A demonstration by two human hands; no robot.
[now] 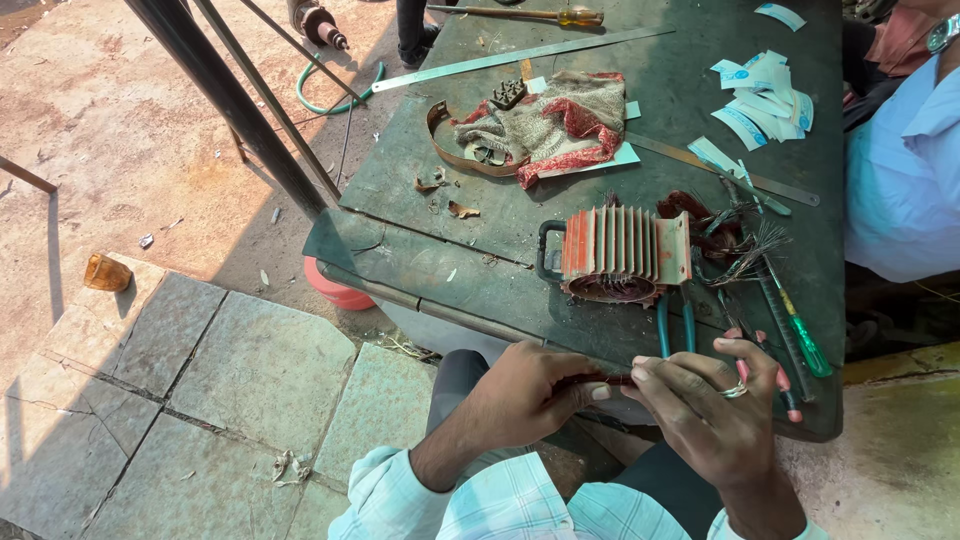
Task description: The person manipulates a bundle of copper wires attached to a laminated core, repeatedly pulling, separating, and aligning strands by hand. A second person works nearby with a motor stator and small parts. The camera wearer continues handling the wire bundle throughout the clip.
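My left hand [525, 392] and my right hand [705, 405] meet at the near edge of a dark green table [430, 250]. Both pinch a thin reddish strand of wire [605, 379] stretched between their fingertips. My right hand wears a ring. Just beyond the hands lies an orange finned motor housing [620, 250] with copper windings and loose wire ends [735, 240] sticking out to its right. Teal-handled pliers [675, 320] rest between the housing and my hands.
A green-handled screwdriver [800, 335] and a red-handled tool [770, 365] lie to the right. A red and grey rag [550, 125], a long metal ruler [520, 55] and white paper slips [765, 95] lie farther back. Another person in a light blue shirt [900, 170] sits at right.
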